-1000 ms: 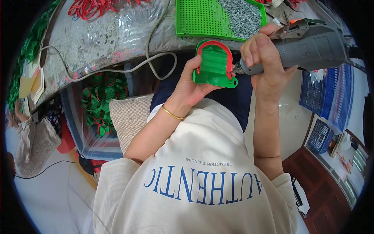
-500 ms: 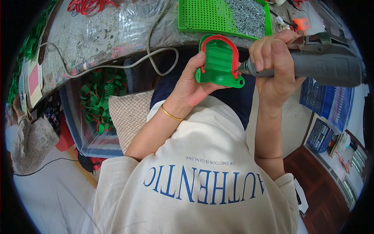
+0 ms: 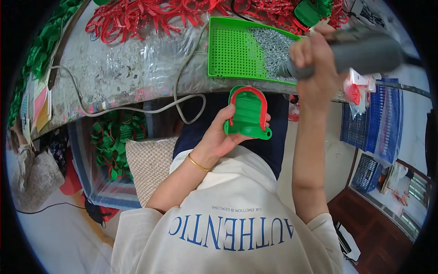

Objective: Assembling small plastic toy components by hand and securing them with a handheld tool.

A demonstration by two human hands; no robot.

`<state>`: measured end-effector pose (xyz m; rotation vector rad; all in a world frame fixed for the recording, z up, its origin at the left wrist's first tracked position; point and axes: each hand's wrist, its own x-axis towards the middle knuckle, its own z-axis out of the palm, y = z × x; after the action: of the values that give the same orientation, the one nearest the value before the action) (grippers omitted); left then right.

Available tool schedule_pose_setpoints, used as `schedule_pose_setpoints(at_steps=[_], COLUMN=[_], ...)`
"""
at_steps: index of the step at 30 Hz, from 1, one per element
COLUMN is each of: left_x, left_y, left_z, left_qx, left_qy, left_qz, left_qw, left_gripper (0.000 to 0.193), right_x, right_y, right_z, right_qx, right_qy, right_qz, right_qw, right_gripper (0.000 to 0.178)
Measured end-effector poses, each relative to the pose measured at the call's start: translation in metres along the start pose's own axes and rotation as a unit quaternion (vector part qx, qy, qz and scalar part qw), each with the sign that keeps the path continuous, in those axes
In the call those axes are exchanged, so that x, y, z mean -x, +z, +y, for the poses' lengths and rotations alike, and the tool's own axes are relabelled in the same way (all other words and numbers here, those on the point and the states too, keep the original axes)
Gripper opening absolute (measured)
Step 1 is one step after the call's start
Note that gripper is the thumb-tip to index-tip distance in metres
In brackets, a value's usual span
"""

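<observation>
My left hand [image 3: 213, 140] holds a green plastic shell [image 3: 247, 113] above my lap, with the thumb on its left edge and the fingers underneath. A red U-shaped strip [image 3: 263, 109] runs around the shell's inside. My right hand [image 3: 318, 68] is wrapped around a dark grey electric screwdriver [image 3: 365, 54], slightly smeared by motion. Its tip points left, over the right part of a green perforated tray [image 3: 210, 50] on the bench. Small silvery screws [image 3: 270, 48] are heaped in that part of the tray. Whether a screw sits on the tip, I cannot tell.
Red straps [image 3: 141, 20] lie piled along the far side of the bench [image 3: 132, 68]. A grey cable [image 3: 137, 116] loops over its front edge. At the left, a lined bin [image 3: 86, 169] holds several green and red pieces [image 3: 114, 141]. Blue crates [image 3: 378, 118] stand at the right.
The screwdriver in my right hand has gone from the shell's right edge up to the screw tray. My left hand keeps the shell, now lower in view. More of the bench shows.
</observation>
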<state>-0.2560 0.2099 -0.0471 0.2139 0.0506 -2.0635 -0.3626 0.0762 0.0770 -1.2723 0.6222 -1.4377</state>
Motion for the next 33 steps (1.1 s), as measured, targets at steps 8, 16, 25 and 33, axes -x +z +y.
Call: schedule_pose_setpoints(at_steps=[8,16,25,33], left_x=[-0.006,-0.008,-0.009,-0.012], left_y=[-0.014,-0.015,-0.024,-0.024], left_z=[0.005,0.007,0.007,0.008], left_qx=[0.021,0.038,0.046,0.095], left_qy=[0.009,0.008,0.012,-0.005], left_qz=[0.017,0.019,0.020,0.014], left_qw=[1.000,0.999,0.999,0.995], left_gripper=[0.075,0.076,0.072,0.070], right_x=[-0.031,-0.030,-0.028,-0.021], right_y=[-0.017,-0.023,-0.025,-0.002], right_z=[0.080,0.096,0.102,0.071], right_qx=[0.025,0.043,0.033,0.050], right_qy=[-0.054,-0.054,-0.059,-0.024], right_qz=[0.038,0.040,0.039,0.104], right_qw=[0.998,0.997,0.997,0.993], right_gripper=[0.010,0.010,0.010,0.014])
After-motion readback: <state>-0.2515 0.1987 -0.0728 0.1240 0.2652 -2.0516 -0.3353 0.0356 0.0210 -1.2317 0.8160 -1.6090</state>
